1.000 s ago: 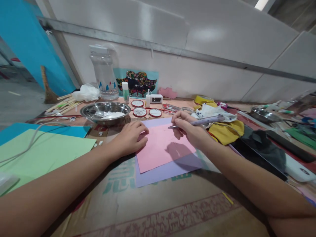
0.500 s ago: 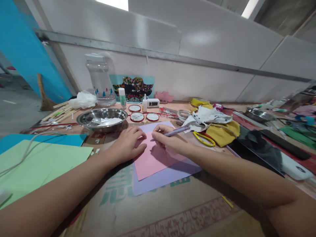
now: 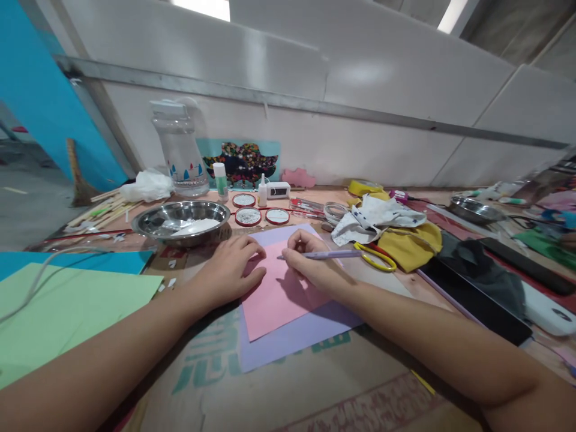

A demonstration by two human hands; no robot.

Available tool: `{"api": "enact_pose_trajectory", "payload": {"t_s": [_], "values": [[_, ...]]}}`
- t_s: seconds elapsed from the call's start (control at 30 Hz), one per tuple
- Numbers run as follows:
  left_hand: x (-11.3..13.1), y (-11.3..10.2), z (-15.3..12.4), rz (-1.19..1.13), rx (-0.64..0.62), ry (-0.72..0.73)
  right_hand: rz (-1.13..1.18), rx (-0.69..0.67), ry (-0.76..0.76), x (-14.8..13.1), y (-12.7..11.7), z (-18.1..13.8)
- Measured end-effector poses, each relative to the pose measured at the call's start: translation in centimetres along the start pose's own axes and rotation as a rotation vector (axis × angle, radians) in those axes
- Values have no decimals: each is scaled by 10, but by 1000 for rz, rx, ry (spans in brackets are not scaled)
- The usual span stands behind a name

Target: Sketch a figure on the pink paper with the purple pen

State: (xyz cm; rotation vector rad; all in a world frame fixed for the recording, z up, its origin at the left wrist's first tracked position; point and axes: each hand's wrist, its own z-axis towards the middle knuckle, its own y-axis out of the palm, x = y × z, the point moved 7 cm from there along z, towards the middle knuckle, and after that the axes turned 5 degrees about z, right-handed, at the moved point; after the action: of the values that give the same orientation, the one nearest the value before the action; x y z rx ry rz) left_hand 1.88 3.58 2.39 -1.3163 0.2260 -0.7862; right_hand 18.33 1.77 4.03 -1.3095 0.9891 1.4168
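In the head view a pink sheet of paper (image 3: 270,309) lies over a larger lilac sheet (image 3: 265,357) on a cardboard mat (image 3: 252,399). My left hand (image 3: 234,264) lies on the left edge of the pink sheet, fingers curved and thumb apart, with nothing held. A light purple pen (image 3: 333,255) is pinched between the thumb and fingers of my right hand (image 3: 310,261). Its tip points left, close above the pink paper. The pen lies nearly level, its back end pointing at the yellow-handled scissors (image 3: 378,258).
Behind the paper stand a steel bowl (image 3: 182,219), a water jug (image 3: 183,153), a glue stick (image 3: 220,182) and several small round red-rimmed dishes (image 3: 248,216). Green paper (image 3: 67,312) lies left. Cloths (image 3: 382,219) and a black tablet (image 3: 477,300) are at the right.
My right hand has shifted slightly right and down, and the pen has tilted flatter. The left hand stays on the paper. The whole view has moved a little.
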Motion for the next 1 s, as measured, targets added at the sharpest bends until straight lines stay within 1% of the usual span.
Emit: {"api": "enact_pose_trajectory", "payload": {"t_s": [0.07,0.1,0.2,0.27,0.37,0.5,0.57,0.67,0.77,1.0], "values": [[0,0,0,3,-5,-6,38,21,-58,-2,-4,2],[0,0,0,5,-9,-7,39,15,-56,-1,-4,2],[0,0,0,8,-11,-3,-43,-46,40,10,0,-1],[1,0,0,7,-2,-1,-108,-62,61,14,3,-3],[1,-2,0,14,13,4,-171,-46,45,17,6,-4],[3,-2,0,24,-10,15,-248,-2,51,20,7,-2],[3,-1,0,25,-16,11,-310,27,10,17,6,-1],[2,-1,0,23,7,13,-388,40,-50,12,6,0],[1,1,-1,17,22,18,-421,32,-59,12,7,0],[1,0,0,16,-1,10,-428,33,-43,14,8,1]]}}
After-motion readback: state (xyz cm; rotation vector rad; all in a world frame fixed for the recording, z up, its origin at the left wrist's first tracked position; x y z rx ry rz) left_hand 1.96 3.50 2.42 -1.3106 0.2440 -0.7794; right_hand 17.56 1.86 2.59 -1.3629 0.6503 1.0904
